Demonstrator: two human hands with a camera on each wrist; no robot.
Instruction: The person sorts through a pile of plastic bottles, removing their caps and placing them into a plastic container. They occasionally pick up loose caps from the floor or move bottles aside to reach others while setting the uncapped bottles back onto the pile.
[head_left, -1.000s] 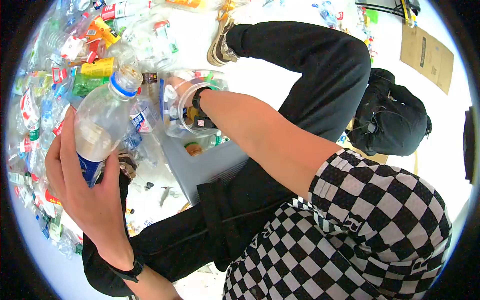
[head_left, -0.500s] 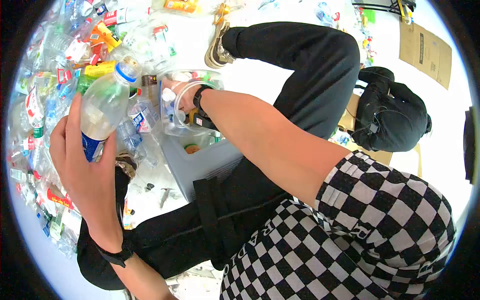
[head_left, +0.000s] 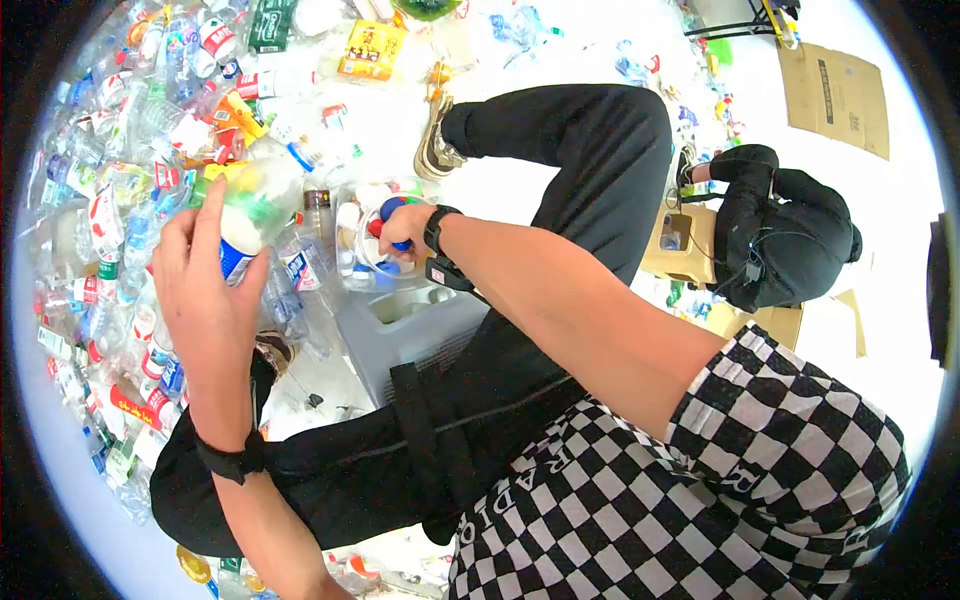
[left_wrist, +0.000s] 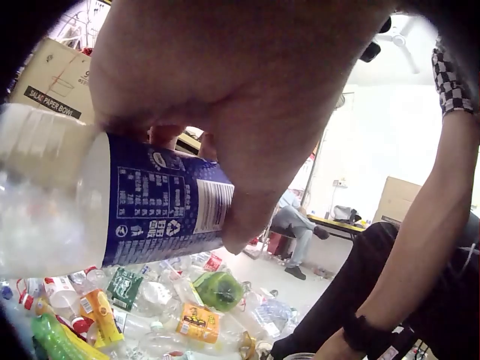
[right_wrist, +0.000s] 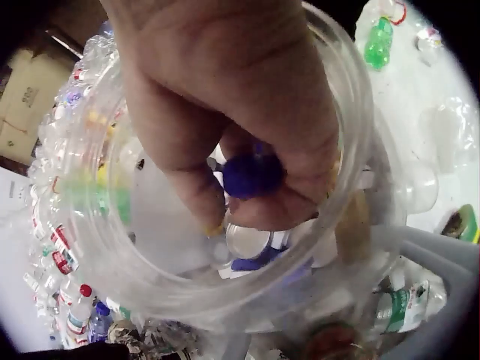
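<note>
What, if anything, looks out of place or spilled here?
A heap of clear and coloured plastic bottles sprawls loose across the white floor, untidy for a floor though possibly intended. I see no spilled liquid.

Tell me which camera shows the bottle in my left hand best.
The left wrist view: it brings the bottle so close that its barcode shows. The head view has it smaller, in your left hand; in the right wrist view I can't make it out.
</note>
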